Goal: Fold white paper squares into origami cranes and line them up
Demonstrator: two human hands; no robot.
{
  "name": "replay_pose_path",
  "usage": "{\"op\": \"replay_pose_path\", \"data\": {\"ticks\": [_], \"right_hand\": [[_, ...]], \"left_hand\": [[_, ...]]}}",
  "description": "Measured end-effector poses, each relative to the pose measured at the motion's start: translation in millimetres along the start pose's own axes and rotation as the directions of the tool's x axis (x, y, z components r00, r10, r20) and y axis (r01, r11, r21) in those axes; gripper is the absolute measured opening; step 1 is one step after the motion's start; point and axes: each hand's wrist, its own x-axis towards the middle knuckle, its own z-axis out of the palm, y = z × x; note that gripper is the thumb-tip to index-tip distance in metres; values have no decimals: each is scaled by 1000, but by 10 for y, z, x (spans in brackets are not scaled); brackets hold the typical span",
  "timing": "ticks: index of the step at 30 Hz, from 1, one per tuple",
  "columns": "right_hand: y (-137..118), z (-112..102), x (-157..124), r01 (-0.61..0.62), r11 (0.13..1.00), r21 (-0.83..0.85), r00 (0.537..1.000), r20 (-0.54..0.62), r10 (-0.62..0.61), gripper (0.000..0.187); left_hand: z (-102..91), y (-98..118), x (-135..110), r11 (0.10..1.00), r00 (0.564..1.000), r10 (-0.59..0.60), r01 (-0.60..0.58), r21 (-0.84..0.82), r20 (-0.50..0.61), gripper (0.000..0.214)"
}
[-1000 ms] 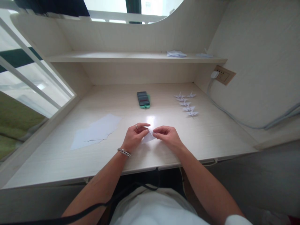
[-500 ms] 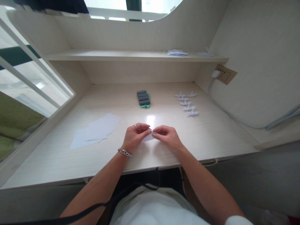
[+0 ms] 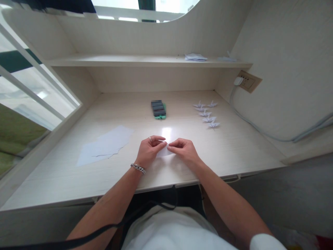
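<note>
My left hand [image 3: 148,150] and my right hand [image 3: 182,150] meet over a small folded piece of white paper [image 3: 163,151] lying on the pale wooden desk [image 3: 234,149]. Both hands pinch the paper with thumb and fingertips, which nearly touch above it. Most of the paper is hidden between the fingers. A ring shows on the left hand and a chain bracelet on its wrist.
Loose white sheets [image 3: 105,145] lie to the left. Several folded paper cranes [image 3: 206,114] stand in a row at the right back. A phone in a green case [image 3: 158,109] lies behind the hands. More paper [image 3: 195,57] rests on the shelf. A cable [image 3: 260,130] runs from the wall socket.
The hands have drawn closer together and flattened the paper down onto the desk; less of it shows now.
</note>
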Motion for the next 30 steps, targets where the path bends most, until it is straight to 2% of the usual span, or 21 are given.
{"op": "replay_pose_path", "data": {"ticks": [11,20,30], "right_hand": [[6,19,8,-23,1000,-10,997,-71,22,26],[51,14,33,-42,998,36,997,-58,44,28],[49,26,34,-41,998,50,997,-62,44,31]], "left_hand": [[1,-21,8,999,999,-35,34,24,29,33],[29,-24,10,996,996,-85,85,-41,-1,34],[26,-28,31,996,997,-77,77,40,-9,27]]}}
